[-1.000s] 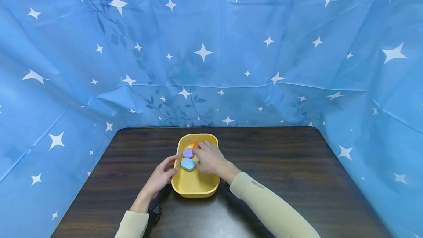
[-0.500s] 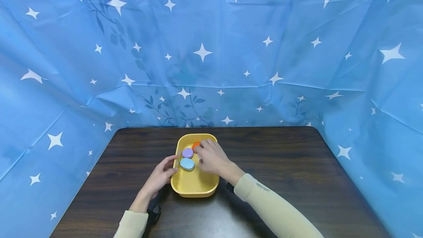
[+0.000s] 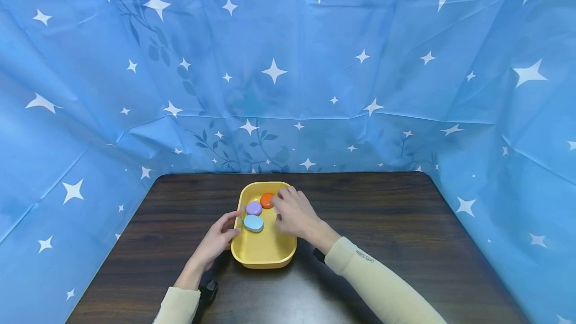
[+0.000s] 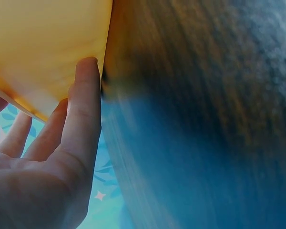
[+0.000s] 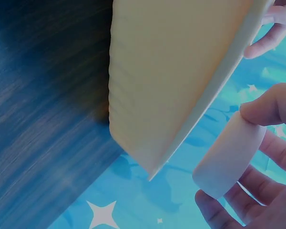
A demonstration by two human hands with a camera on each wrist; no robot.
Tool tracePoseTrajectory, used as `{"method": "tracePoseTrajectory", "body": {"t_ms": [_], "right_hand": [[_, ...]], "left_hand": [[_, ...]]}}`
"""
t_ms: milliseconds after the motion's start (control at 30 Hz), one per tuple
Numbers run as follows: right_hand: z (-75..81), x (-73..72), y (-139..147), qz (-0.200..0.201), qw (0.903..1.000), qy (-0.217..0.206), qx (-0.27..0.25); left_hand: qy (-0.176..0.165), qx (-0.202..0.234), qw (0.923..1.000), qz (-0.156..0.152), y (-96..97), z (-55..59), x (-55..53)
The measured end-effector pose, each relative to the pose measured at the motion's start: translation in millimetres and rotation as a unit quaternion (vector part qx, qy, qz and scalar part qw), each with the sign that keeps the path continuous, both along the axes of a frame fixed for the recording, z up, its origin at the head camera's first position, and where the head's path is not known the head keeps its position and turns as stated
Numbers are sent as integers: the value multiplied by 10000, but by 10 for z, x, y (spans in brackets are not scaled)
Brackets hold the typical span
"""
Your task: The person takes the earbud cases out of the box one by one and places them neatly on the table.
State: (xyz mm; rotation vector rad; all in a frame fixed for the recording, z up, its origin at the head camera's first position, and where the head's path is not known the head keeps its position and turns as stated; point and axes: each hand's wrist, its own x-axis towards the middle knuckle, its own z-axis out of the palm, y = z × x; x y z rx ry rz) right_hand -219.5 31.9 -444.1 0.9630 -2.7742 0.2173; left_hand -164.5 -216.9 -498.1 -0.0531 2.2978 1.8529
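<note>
Pinching a pale, rounded block [image 5: 229,155] lengthwise, my right hand [image 3: 294,214] has its thumb on one end and a fingertip at the other, so the block's long axis runs from thumb to finger. It is at the right side of the yellow tray [image 3: 265,251], toward the far end; seen from my head, my knuckles hide it, and I cannot tell which way that axis points in the scene. My left hand [image 3: 217,238] is fairly wide, thumb and fingers apart, fingertips against the tray's left side. The tray lies with its long axis near to far on the dark worktop [image 3: 382,229]. Inside it, the orange piece [image 3: 267,201] is farthest, just beside my right fingers; the purple piece [image 3: 254,208], nearly round, is next to it on the left; nearest me, the light-blue piece [image 3: 254,223] has its long axis left to right, the right end slightly nearer.
</note>
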Motion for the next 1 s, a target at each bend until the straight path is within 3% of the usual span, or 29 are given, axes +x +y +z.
{"method": "tracePoseTrajectory", "body": {"t_ms": [433,1000], "right_hand": [[50,-21,198,-306,9992,26,-242],[82,-164,456,-425,9970,219,-608]], "left_hand": [[-31,18,10000,6,-13,-14,-8],[-43,-27,10000,-6,-20,-17,-9]]}}
